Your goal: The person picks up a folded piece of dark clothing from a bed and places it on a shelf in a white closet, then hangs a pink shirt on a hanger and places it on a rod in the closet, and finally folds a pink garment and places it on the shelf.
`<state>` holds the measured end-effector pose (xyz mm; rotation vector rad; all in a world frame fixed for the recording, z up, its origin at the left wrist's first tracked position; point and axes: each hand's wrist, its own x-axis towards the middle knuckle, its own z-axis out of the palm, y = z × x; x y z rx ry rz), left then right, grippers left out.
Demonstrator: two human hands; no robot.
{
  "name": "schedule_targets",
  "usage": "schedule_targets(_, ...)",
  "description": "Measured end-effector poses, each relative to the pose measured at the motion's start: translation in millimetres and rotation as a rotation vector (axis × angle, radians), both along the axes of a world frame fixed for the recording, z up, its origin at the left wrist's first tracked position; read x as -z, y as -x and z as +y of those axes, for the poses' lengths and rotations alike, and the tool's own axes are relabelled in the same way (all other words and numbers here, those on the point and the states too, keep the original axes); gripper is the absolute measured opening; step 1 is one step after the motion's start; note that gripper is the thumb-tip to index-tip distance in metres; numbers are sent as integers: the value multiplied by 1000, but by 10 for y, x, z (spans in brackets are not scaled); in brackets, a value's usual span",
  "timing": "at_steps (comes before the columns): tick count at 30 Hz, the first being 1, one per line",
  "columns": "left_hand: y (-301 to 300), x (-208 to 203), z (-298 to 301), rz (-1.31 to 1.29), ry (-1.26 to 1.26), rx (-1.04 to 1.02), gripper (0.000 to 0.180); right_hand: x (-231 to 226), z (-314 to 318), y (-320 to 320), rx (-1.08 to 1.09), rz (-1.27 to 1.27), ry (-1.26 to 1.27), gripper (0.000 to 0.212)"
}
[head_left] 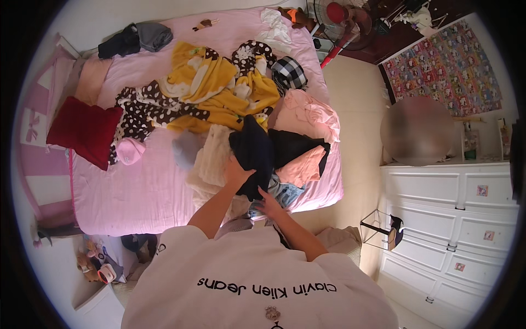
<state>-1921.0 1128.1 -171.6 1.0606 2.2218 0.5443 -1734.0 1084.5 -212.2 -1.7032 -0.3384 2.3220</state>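
A dark navy garment [253,148] lies bunched over the pile at the near edge of the bed, its exact kind unclear. My left hand [237,171] grips its left side, the fingers partly hidden by the cloth. Near its lower end, my right hand [267,204] holds the hem between thumb and fingers. Left of the garment is a cream fluffy piece [211,156]. To its right are a black cloth [293,148] and a peach cloth [302,166], with blue denim [287,194] below them.
A yellow and brown dotted fleece blanket [205,82] sprawls over the pink bed [148,192]. Around it are a red cushion [85,129], pink cap [130,151], checked cloth [290,72] and pink clothing [309,112]. A fan [337,16] and white cabinets [427,192] stand beyond.
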Motion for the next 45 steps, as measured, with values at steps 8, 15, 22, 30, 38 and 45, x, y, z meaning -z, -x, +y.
schedule_targets(8,-32,-69,-414,-311,-217,-39,78,250,-349,-103,135,-40,0,70)
schedule_targets(15,-620,-872,-499,-365,-238,129,83,323,-612,-726,263,143,51,78)
schedule_targets(22,-1166,-1421,-679,-745,-193,370,89,64,-907,-1409,247,513,-200,69)
schedule_targets(30,-2475,-2016,-1020,-1180,-87,445,68,-722,-1363,-2473,844,504,-317,73)
schedule_targets(38,-3673,-2509,-1416,-1335,86,716,71,-1031,-1840,-3622,1251,579,-624,61)
schedule_targets(45,-4390,-2631,-1641,-1405,234,952,83,-1496,-2253,-4701,1365,468,-923,57)
